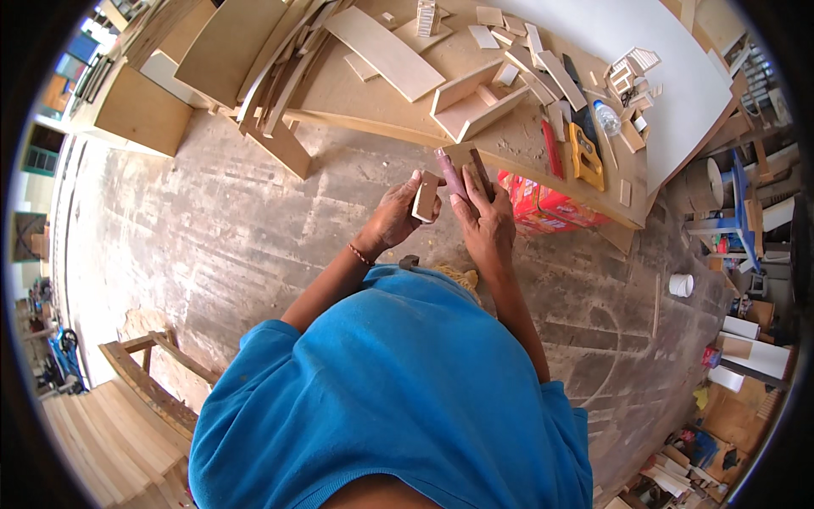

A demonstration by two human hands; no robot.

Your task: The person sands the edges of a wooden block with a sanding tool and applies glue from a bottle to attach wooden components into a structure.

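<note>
My left hand (pixel 393 219) grips a small pale wooden block (pixel 426 199), thumb along its upper end and fingers behind it. Close beside it on the right, my right hand (pixel 489 222) is closed around a sanding block (pixel 450 172), a brown piece with reddish-purple sandpaper along its left side. A small gap separates the two pieces. Both hands are in front of my body, just short of the workbench (pixel 373 127). Some fingers of each hand are hidden behind what they hold.
On the bench lie an open wooden box (pixel 475 102), a pale board (pixel 386 53), a yellow-handled saw (pixel 587 159), a red tool (pixel 552 148), a plastic bottle (pixel 606 117) and several offcuts. Red packages (pixel 543 206) sit beneath. A wooden frame (pixel 148 382) stands at lower left.
</note>
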